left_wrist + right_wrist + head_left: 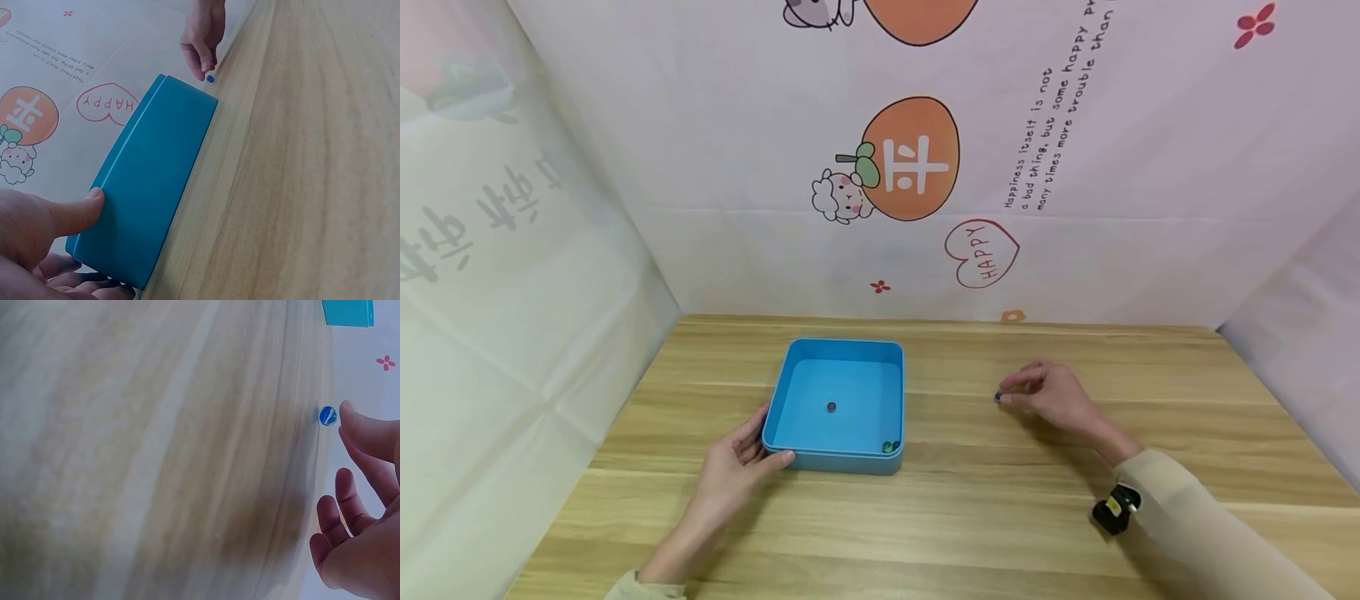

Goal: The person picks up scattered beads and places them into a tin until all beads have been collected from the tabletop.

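Observation:
A blue square box (pixel 847 463) stands on the table, and my left hand (pixel 730 471) grips its near left corner. In the left wrist view its thumb (pixel 78 214) presses the box's outer wall, with the other fingers curled around the lower edge. To the right of the box, my right hand (pixel 1056 398) is low over the table at a blue-and-white glass marble (pixel 327 415). Thumb and index fingertips are right beside the marble, which shows whole; the other fingers are loosely bent. Inside the box lie a reddish-brown marble (pixel 831 407) and a green marble (pixel 888 447) beside a dark one.
The wood-grain table (pixel 985 517) ends at the back against a white printed cloth (pixel 760 250). More cloth hangs along the left (pixel 490 333) and right sides. A small black device (pixel 1111 510) is strapped at my right sleeve (pixel 1180 492).

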The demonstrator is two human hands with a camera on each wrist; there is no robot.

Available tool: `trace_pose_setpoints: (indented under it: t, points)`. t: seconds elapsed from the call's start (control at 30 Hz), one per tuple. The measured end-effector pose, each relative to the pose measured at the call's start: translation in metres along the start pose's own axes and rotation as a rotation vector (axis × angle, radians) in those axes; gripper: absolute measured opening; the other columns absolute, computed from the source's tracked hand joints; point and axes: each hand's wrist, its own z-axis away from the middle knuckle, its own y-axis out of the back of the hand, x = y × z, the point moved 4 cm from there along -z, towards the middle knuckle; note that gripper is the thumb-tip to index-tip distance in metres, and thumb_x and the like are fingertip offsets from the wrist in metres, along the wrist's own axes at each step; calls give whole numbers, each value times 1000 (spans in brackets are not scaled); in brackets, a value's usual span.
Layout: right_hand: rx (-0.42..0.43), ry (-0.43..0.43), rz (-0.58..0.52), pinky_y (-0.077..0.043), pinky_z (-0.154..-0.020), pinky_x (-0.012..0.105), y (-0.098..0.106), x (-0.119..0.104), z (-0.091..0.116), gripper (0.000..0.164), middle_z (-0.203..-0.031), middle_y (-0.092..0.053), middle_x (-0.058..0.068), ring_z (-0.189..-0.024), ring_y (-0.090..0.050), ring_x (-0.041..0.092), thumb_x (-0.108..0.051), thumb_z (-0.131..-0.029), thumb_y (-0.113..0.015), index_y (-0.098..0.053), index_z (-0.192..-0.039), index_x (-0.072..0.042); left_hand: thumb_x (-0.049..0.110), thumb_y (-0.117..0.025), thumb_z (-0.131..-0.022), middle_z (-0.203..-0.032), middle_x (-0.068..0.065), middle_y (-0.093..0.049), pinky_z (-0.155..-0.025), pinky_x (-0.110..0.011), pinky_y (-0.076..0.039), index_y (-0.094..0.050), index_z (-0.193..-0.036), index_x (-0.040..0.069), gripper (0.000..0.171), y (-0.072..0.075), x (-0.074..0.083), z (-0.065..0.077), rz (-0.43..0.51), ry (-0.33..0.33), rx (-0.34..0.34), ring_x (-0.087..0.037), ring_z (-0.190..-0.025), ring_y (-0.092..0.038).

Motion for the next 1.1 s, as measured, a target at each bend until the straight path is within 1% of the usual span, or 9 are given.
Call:
trace_pose_setpoints:
  t: [0.27, 0.53, 0.77, 0.93, 1.1]
  points:
    - [-14, 14, 13, -45, -74, 33, 0, 0, 0, 16, -107, -69, 11, -89, -54, 25, -12, -91, -85, -83, -105, -4, 4, -83, -92, -165, -23, -34, -109, -43, -46, -37, -162, 0, 83, 0, 1, 1, 8, -4, -4, -38, -146, -40]
    - [-27, 8, 21, -45, -76, 37, 0, 1, -2, 16, -109, -68, 10, -91, -53, 25, -14, -92, -85, -83, -105, -5, 6, -83, -92, -165, -23, -34, -110, -43, -45, -38, -162, 1, 83, -1, 1, 0, 1, -7, -1, -38, -146, -41]
    - [-40, 30, 36, -45, -73, 34, -2, 1, -3, 14, -106, -69, 8, -88, -53, 24, -12, -92, -84, -83, -103, -5, 5, -83, -92, -164, -23, -35, -109, -43, -46, -38, -161, 0, 83, -1, 2, 0, -2, -12, 4, -37, -145, -41]
    - [-32, 42, 50, -44, -71, 33, -4, 0, -4, 13, -103, -69, 8, -87, -53, 22, -13, -91, -86, -84, -101, -5, 5, -83, -92, -164, -22, -35, -109, -43, -46, -38, -161, 0, 83, 0, 2, 1, -3, -10, 5, -37, -145, -41]
    - [-21, 41, 74, -44, -72, 33, -4, 1, -5, 12, -102, -69, 7, -87, -53, 22, -13, -90, -86, -84, -99, -5, 5, -83, -92, -164, -23, -34, -108, -43, -46, -38, -161, 0, 83, 0, 2, 1, -9, -11, 5, -37, -145, -41]
